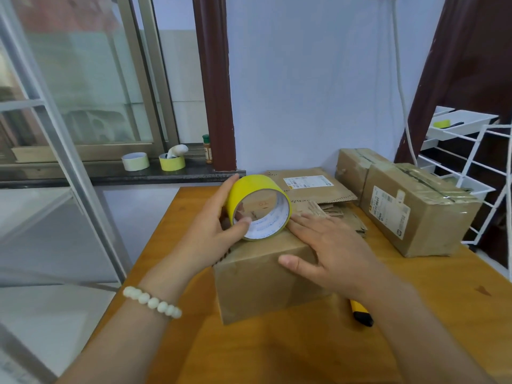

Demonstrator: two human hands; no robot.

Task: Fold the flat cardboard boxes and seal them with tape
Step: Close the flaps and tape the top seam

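Finds the left grip (213, 231) clamped on the yellow tape roll (249, 187), thumb inside the core, fingers round the outside. Finds the right grip (329, 245) flat, fingers straight, pressing the top of the folded box (260, 284) on the table (277, 356). Places the roll on the box top's far left, just beside the right fingertips, core opening facing the person; sees no free tape end. Judges the left grip nearer for the pull. Counts three boxes: one under the grips, two taped boxes (415, 217) rear right. Counts three rolls, including two spare rolls (135, 161) on the windowsill (83, 177). Notes one yellow knife (360, 314).
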